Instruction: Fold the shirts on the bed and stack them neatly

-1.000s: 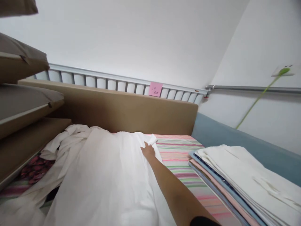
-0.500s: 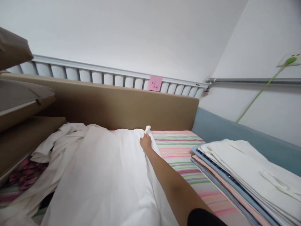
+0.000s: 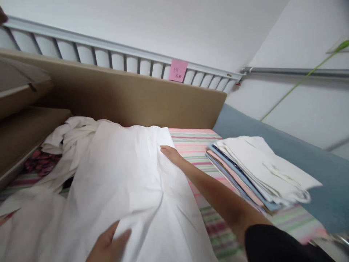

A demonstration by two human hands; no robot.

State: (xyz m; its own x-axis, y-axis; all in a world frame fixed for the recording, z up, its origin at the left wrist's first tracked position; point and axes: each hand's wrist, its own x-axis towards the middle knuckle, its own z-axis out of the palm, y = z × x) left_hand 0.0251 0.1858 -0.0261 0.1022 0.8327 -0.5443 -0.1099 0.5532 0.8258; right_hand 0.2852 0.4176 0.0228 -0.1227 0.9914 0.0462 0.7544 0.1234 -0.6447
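A wide white cloth point(image 3: 114, 174) lies spread over the striped bedding, with creases running lengthwise down it. My right hand point(image 3: 172, 155) reaches to its right side and pinches a fold of it, thumb and fingers closed. At the lower edge of the view, my left hand point(image 3: 109, 243) grips another part of the same cloth, slightly blurred, raising a ridge between the two hands. Whether the cloth is a garment or a sheet I cannot tell.
Crumpled off-white clothing point(image 3: 73, 140) and a dark red patterned fabric point(image 3: 42, 163) lie left. A folded stack of clothes point(image 3: 245, 167) sits right on the striped bedding point(image 3: 191, 140). Behind are a brown board point(image 3: 136, 98), radiator point(image 3: 103, 60) and pink note point(image 3: 178, 70).
My right hand has left the cloth's far corner and come back nearer along its right side. The corner now lies flat. My left hand has come into view, and the view has tilted down.
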